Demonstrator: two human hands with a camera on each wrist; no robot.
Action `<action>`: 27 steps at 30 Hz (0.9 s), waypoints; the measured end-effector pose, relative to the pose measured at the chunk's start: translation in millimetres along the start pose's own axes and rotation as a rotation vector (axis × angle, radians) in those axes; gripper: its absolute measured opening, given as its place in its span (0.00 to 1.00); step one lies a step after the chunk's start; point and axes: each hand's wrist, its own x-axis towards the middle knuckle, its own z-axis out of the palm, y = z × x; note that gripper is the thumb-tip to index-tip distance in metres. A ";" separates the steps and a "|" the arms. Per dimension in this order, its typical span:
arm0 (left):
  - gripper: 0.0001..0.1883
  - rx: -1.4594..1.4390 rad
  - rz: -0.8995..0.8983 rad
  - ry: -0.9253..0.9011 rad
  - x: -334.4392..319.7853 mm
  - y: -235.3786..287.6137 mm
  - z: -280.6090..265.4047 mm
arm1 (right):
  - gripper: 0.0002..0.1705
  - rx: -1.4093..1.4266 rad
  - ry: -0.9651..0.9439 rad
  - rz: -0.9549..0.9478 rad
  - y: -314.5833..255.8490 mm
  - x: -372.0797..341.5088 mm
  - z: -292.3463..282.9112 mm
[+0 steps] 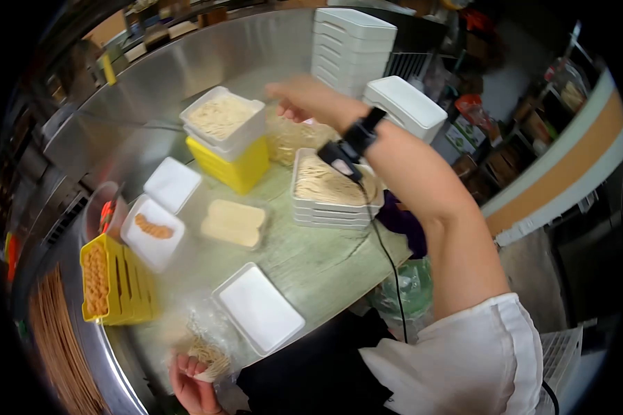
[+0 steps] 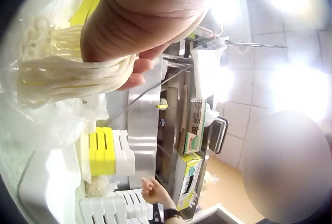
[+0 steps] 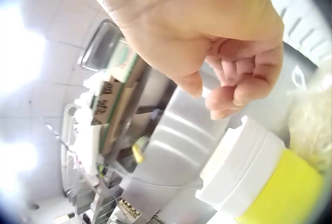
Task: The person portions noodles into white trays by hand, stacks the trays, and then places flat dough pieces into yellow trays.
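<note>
Low in the head view, my left hand [image 1: 195,387] pinches a bundle of pale noodles [image 1: 213,358] beside a clear plastic bag [image 1: 199,304]. The left wrist view shows the noodles [image 2: 78,78] folded over between thumb and fingers. My right hand [image 1: 311,100] is raised over the far side of the table, fingers loosely curled, holding nothing. Just left of it, a white tub [image 1: 221,117] of noodles sits on a yellow container [image 1: 235,166]. Beneath it lies a clear bag of noodles [image 1: 291,142]. A stacked white tray of noodles [image 1: 329,183] is under my right wrist.
An empty white tray [image 1: 259,308] lies near the front edge. To the left are a tub of pale yellow slabs [image 1: 234,223], a white tray with orange-brown pieces [image 1: 160,245] and a yellow basket [image 1: 135,283]. White containers [image 1: 353,52] stand stacked at the back.
</note>
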 end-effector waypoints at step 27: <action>0.08 0.114 -0.024 -0.063 0.4 -28.2 41.3 | 0.18 -0.089 0.082 0.182 78.6 -182.0 -93.7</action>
